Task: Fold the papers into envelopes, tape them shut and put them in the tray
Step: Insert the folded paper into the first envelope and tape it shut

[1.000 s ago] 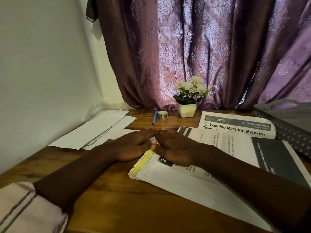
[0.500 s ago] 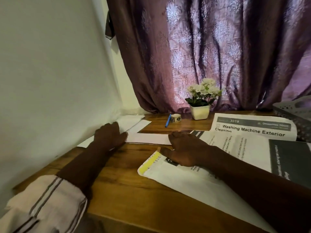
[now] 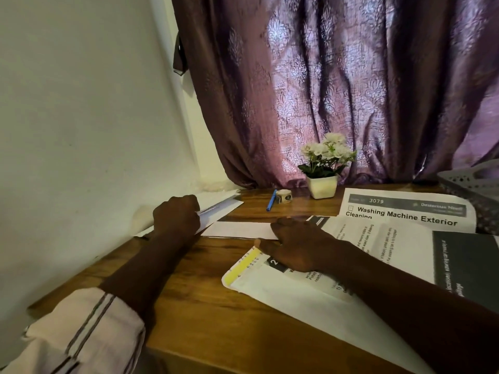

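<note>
Right now your left hand (image 3: 176, 214) is curled into a fist-like grip on the near edge of a blank white sheet (image 3: 220, 207) at the top of the small stack of papers (image 3: 216, 197) lying against the wall (image 3: 81, 117), and that edge is tilted up off the sheets beneath it. Your right hand (image 3: 294, 245) lies flat, palm down and fingers spread, holding nothing; its fingertips touch another blank sheet (image 3: 237, 229) that lies on the wooden table (image 3: 216, 319) between your two hands, while the heel of the hand rests on a printed page with a yellow strip (image 3: 247, 263) along one edge. More printed pages spread out under and beyond your right forearm, one of them headed "Washing Machine Exterior Cleaning" (image 3: 405, 214). The grey perforated tray (image 3: 475, 190) stands at the far right edge of the table, only partly in view, and you cannot see from here whether anything lies in it. A small roll of tape (image 3: 283, 197) sits near the back of the table, just beside a blue pen (image 3: 271, 203), with a white pot of white flowers (image 3: 324, 168) close on their right in front of the purple curtain (image 3: 337, 76). Your left cuff, a pale striped sleeve (image 3: 86, 327), shows at the lower left.
</note>
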